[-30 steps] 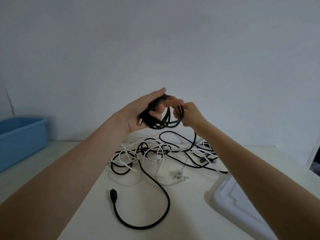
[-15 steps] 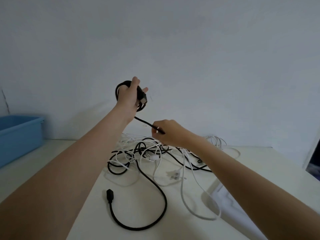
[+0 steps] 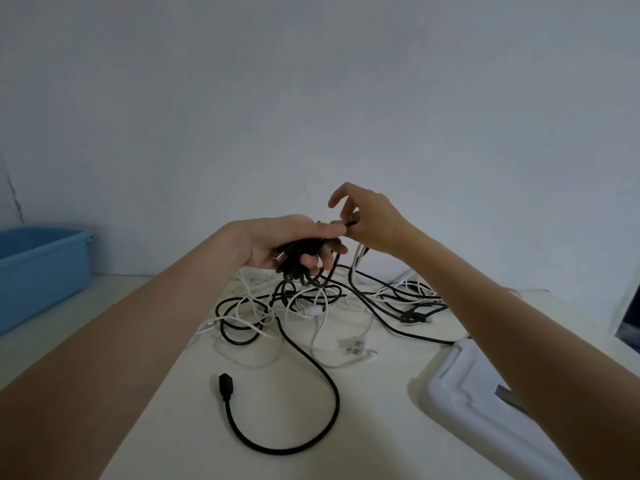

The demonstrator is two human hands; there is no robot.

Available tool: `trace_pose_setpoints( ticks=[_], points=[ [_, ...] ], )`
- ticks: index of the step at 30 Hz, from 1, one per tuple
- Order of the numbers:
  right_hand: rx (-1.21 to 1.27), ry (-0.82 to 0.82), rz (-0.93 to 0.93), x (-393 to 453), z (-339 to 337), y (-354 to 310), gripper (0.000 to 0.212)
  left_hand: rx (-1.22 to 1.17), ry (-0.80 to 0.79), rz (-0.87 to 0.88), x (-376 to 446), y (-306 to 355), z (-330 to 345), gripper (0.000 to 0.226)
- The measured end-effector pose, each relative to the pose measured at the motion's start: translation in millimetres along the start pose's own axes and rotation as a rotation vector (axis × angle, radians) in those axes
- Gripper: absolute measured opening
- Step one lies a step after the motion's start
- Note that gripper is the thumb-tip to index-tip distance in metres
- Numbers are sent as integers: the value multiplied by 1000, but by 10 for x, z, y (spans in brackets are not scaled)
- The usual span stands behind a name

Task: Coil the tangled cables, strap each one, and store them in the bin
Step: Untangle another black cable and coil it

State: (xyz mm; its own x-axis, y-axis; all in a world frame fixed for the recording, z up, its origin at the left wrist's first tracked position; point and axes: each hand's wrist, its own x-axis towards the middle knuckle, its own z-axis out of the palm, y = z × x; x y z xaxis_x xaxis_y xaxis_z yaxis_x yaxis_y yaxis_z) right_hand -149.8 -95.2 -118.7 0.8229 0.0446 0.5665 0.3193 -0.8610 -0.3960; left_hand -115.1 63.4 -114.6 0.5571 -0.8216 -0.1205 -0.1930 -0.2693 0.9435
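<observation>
Sitting far left on the table is the blue bin. Next, the left hand grips a coiled black cable (above the tangled pile). Just beside it, the right hand pinches the cable's end.

Left hand curled in grip; right hand pinching, forefinger raised.

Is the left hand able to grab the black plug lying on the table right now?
Probably not yet: the left hand already holds the black coil. Nothing covers the black plug, though.
</observation>
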Motion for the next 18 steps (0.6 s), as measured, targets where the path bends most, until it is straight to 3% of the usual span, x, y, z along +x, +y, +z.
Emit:
trace_pose_setpoints(
  ticks=[4, 8, 11, 15, 18],
  points=[
    [394, -229, 130, -47, -101, -49, 28, -170, -88, 98, -19, 11, 6, 11],
    [720, -417, 200, -127, -163, 20, 35, -253, -149, 141, -27, 2, -71, 16],
    [916, -561, 162, -151, -181, 90, 32, -320, -94, 164, -20, 5, -124, 19],
    [726, -478, 233, -125, -44, 109, 20, -366, 47, 216, 41, -4, -88, 18],
    [694, -252, 316, -129, 122, -6, 11, -508, 122, 299, 108, -22, -69, 23]
  ],
)
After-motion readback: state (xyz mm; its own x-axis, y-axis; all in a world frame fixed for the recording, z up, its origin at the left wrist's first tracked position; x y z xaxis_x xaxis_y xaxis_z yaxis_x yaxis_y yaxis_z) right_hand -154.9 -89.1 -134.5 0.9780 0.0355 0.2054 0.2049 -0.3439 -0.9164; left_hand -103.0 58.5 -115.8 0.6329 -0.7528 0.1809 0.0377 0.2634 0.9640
